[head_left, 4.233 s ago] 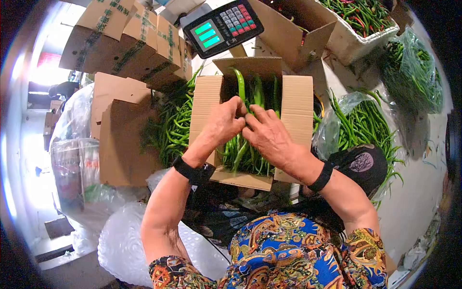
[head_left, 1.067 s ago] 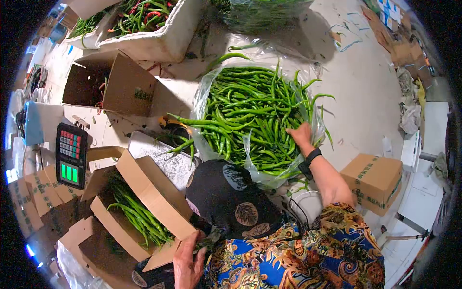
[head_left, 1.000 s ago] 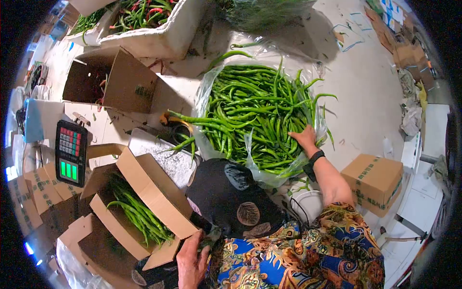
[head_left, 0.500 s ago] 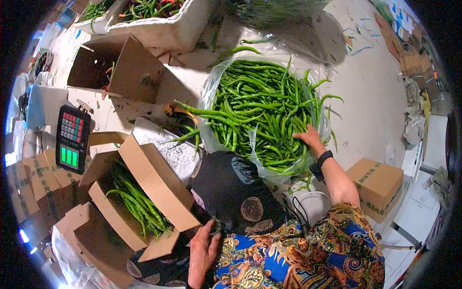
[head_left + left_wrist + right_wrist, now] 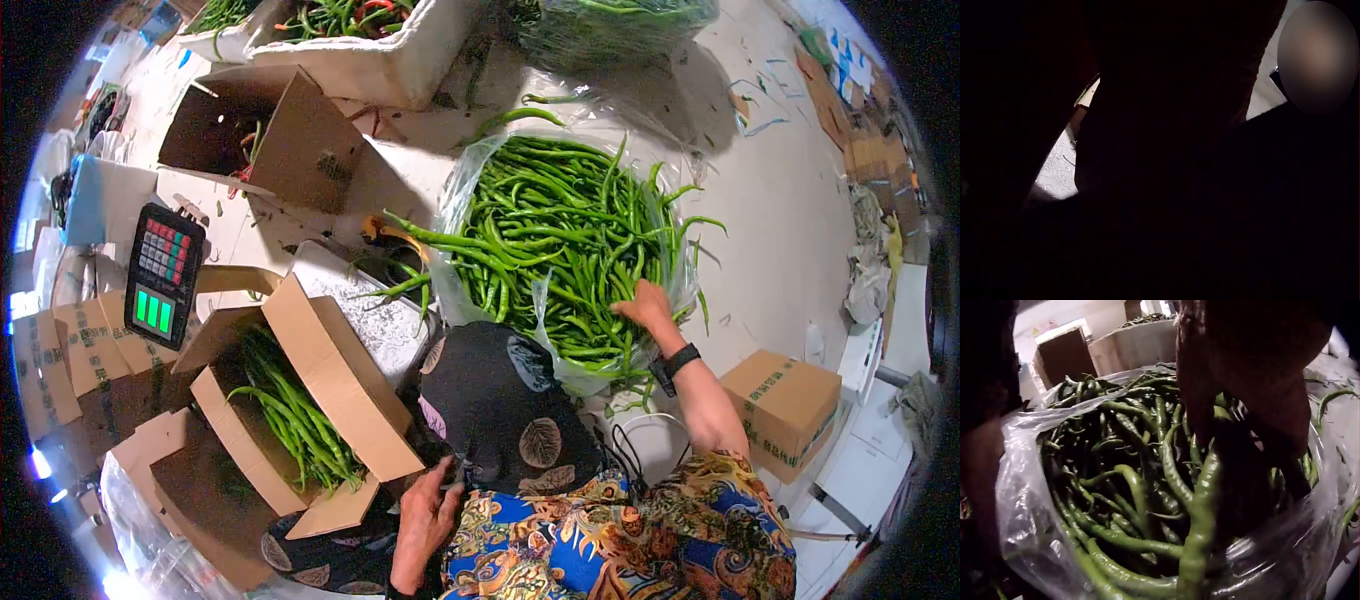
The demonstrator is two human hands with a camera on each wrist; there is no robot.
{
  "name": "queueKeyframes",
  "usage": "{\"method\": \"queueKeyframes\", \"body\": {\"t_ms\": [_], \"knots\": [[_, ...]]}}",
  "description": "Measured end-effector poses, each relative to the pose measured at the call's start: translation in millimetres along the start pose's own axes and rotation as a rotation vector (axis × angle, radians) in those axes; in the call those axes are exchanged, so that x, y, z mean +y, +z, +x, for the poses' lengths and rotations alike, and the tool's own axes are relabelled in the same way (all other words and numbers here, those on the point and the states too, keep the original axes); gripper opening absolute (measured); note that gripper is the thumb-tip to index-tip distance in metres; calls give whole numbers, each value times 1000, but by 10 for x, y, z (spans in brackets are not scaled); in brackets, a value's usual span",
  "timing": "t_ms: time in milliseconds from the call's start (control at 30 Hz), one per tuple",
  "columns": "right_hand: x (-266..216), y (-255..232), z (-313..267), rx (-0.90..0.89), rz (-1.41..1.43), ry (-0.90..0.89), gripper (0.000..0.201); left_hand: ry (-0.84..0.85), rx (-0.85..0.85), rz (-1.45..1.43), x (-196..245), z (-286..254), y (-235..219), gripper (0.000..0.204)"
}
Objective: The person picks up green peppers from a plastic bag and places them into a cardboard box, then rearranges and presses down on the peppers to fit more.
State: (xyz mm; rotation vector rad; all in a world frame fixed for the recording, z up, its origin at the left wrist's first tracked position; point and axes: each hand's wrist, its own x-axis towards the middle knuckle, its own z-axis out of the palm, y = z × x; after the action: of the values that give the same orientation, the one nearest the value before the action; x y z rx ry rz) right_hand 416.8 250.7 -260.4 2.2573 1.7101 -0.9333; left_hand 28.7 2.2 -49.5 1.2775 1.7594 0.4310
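Note:
My right hand [image 5: 650, 308] reaches down into long green chili peppers [image 5: 540, 230] at the near right side of an open clear plastic bag [image 5: 455, 185]. The right wrist view shows the thumb and fingers of the right hand [image 5: 1247, 394] pointing down among the peppers, above one thick green chili pepper [image 5: 1200, 519]; shadow hides the fingertips, and I cannot tell whether they grip it. Beside the body, my left hand [image 5: 425, 520] rests on dark patterned cloth with its fingers loosely extended. An open cardboard box [image 5: 345, 385] holding green chili peppers [image 5: 300, 420] stands beside it.
A scale display [image 5: 165, 275] stands beyond the box. A foam box [image 5: 370, 65] of red and green peppers and an open carton [image 5: 310, 150] are at the back. A taped carton [image 5: 785, 405] sits at right. The left wrist view is mostly dark.
Both hands were in the box about four seconds ago; the right hand has moved to the bag, the left to the dark cloth. Lately the view has shifted while both hands keep their places.

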Motion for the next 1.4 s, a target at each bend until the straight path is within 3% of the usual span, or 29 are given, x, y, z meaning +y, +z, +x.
{"method": "queueKeyframes", "body": {"t_ms": [67, 133, 200, 267, 400, 467, 500, 600, 633, 667, 767, 867, 900, 933, 1000, 1067, 1133, 1167, 1200, 1267, 1400], "knots": [[-389, -444, -144, -62, -307, -26, 58, -91, -27, 28, -13, -50, -31, 31], [-680, -640, -59, -75, -328, -81, 52, -83, 11, 47, -64, -39, -22, 29], [-780, -566, 312, 382, -98, -616, 49, -305, -175, 99, -35, 25, -60, 32], [-1037, -485, 738, 494, 7, -792, 50, -339, -201, 59, -9, 86, -69, 35], [-1572, -423, 1179, 492, -33, -827, 56, -326, -191, -29, -207, 123, 7, 44], [-1695, -364, 1370, 485, -181, -751, 61, -340, -176, -34, -274, 123, 2, 47], [-1753, -392, 1463, 373, -260, -601, 63, -320, -161, -8, -284, 132, -21, 48], [-1822, -401, 1619, 340, -390, -515, 62, -266, -100, -7, -461, 100, 34, 52], [-1820, -354, 1658, 503, -342, -608, 56, -266, -104, 6, -507, 87, 43, 54], [-1854, -361, 1748, 499, -345, -615, 56, -268, -108, 20, -549, 72, 57, 55], [-2022, -462, 1984, 216, -591, -385, 45, -238, -88, 40, -662, 83, 126, 56], [-2015, -287, 1891, 248, -533, -478, 48, -245, -89, 19, -630, 188, 143, 49], [-2020, -265, 1899, 314, -468, -445, 36, -255, -79, 1, -630, 230, 131, 45], [-2020, -226, 1934, 313, -467, -450, 36, -258, -74, 1, -674, 230, 143, 45], [-1895, -88, 2033, 544, -336, -506, 43, -138, -141, 193, -757, 150, 211, 41], [-2021, -231, 2043, 508, -328, -530, 50, -154, -135, 166, -738, 199, 181, 43], [-2172, -352, 2107, 213, -477, -405, 50, -164, -107, 140, -722, 299, 154, 46], [-2175, -375, 2105, 157, -494, -401, 51, -291, -137, -10, -696, 326, 144, 46], [-2125, -373, 2094, 160, -502, -406, 51, -415, -166, -164, -673, 360, 137, 46], [-1957, -275, 2068, 266, -467, -540, 53, -373, -186, -140, -661, 418, 101, 47], [-1798, -196, 2172, 299, -353, -625, 61, -365, -262, -21, -540, 520, -7, 52]]}}
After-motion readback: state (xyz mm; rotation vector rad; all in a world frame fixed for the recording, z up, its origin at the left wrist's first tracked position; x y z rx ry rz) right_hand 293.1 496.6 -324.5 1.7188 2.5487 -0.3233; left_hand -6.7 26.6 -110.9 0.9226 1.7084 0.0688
